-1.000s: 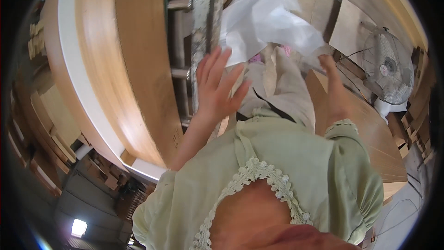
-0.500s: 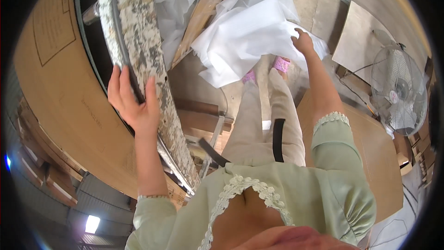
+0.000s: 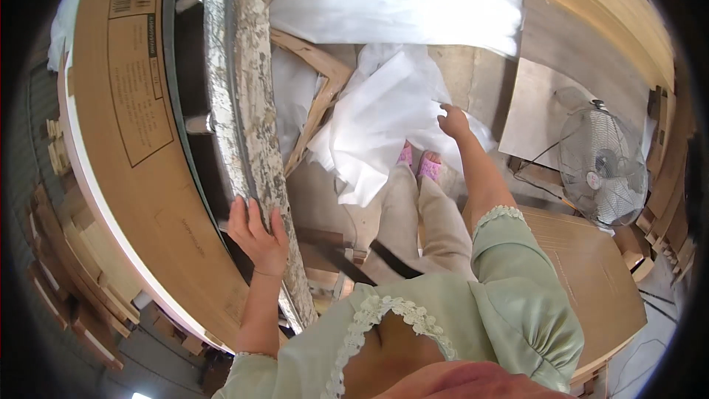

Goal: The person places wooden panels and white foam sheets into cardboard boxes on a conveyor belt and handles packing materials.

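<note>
My left hand lies with its fingers spread on the edge of a long rail with flaking white paint and a metal strip. Just left of that hand stands a large brown cardboard carton, tall and printed. My right hand is stretched forward over a crumpled white foam sheet on the floor. Its fingers are loosely bent and partly apart, with nothing visible in them. Whether it touches the sheet I cannot tell. Both hands look open.
An angled wooden frame lies beside the foam sheet. A broad white wrapped surface spans the far side. To the right are a wire-caged fan with a cord, a flat brown panel and stacked boards.
My view has shifted, bringing more of the carton and the white wrapped surface into sight. My left hand remains on the rail, nearer my body. The right hand's fingers look more bent.
</note>
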Available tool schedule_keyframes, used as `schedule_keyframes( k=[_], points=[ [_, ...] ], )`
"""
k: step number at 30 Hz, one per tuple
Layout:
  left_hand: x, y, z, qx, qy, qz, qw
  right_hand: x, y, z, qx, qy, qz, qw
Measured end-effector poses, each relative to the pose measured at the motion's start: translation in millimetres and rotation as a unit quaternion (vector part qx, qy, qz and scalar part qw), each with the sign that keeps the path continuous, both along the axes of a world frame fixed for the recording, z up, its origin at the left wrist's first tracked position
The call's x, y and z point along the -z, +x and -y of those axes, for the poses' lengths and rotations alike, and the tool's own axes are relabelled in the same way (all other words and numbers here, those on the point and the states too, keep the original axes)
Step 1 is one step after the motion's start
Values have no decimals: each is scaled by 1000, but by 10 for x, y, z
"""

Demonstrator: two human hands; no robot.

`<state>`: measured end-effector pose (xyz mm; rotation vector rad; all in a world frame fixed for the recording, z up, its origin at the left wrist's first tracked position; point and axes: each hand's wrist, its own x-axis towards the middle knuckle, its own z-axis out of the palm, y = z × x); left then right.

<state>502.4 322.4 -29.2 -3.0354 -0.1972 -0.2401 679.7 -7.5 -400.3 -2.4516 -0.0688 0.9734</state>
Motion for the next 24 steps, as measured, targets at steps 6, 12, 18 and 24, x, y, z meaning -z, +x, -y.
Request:
schedule_keyframes(
  k=[6, 12, 18, 24],
  points=[
    [3, 87, 20, -31, -52, 30, 998, -518, 191, 260, 69, -49, -14, 996],
    [-214, 1227, -14, -7, -144, 73, 987, -287, 684, 790, 103, -116, 10, 988],
    [-184, 3239, -258, 43, -27, 46, 998, -128, 1701, 815, 65, -69, -12, 995],
    [116, 4642, -559, 28, 0, 62, 998, 837, 3047, 1053, -78, -120, -60, 988]
  ],
)
